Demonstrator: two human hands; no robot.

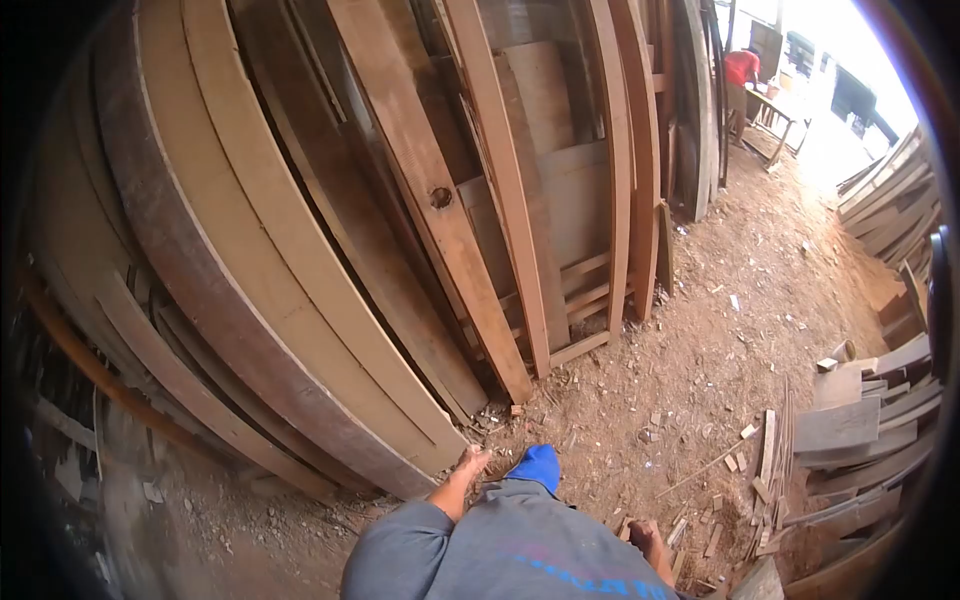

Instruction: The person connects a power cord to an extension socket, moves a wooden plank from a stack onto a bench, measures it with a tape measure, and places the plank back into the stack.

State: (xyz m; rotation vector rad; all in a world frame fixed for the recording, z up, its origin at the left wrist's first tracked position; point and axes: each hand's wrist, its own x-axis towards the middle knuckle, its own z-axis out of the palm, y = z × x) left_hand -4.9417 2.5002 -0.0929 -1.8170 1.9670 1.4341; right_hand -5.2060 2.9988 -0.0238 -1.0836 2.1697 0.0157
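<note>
My left hand [472,462] hangs just in front of the lower corner of a wide tan board [300,270]. Its fingers are partly stretched out and no held thing shows; whether it touches the board I cannot tell. On the other side of my grey shirt, my right hand [648,540] is low above the ground, its fingers small and partly hidden. Between the hands a blue pointed thing [538,466], perhaps a piece of clothing or footwear, pokes out beyond the shirt. Beside the tan board leans a brown plank with a knot [440,197].
Wooden frames [620,170] and boards lean along the left. Stacked offcuts [860,430] and thin strips [775,470] lie at the right. Wood chips litter the dirt floor [700,330]. Farther back, a person in red [741,68] bends beside a workbench [775,105].
</note>
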